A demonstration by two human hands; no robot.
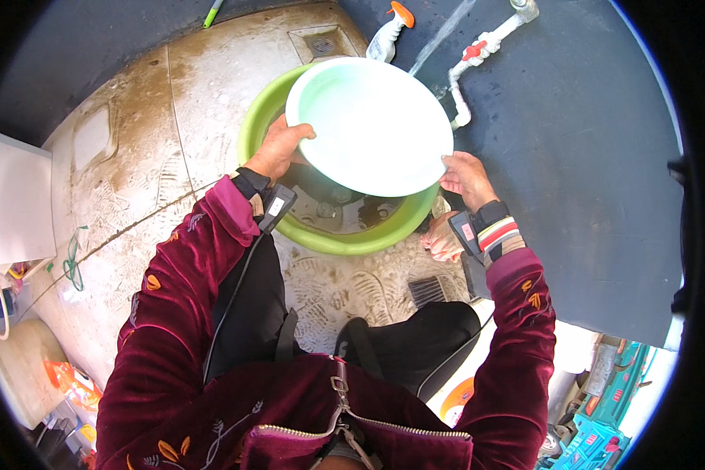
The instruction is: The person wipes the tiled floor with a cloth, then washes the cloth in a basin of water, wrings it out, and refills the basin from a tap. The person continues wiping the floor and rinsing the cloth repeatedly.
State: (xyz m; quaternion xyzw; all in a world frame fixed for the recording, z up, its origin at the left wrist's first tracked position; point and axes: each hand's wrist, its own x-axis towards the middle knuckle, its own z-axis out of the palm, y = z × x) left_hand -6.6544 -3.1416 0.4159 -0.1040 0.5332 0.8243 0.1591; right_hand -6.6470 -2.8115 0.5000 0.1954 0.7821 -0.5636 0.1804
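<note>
Spray bottle [385, 35], white with orange trigger, top centre by the drain. Orange printed bag [72, 384] lower left. Teal printed box [591, 446] bottom right.

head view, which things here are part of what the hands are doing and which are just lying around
In hand: pale green basin, held by left hand and right hand over the lime green tub.

Lying about: spray bottle, white pipe with red valve, floor drain, green cord.

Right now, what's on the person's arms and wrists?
Both arms wear dark red velvet sleeves with small orange leaf patterns. The left hand has a black wrist device with a black cable trailing down. The right hand has a black wrist device above a striped knit cuff.
</note>
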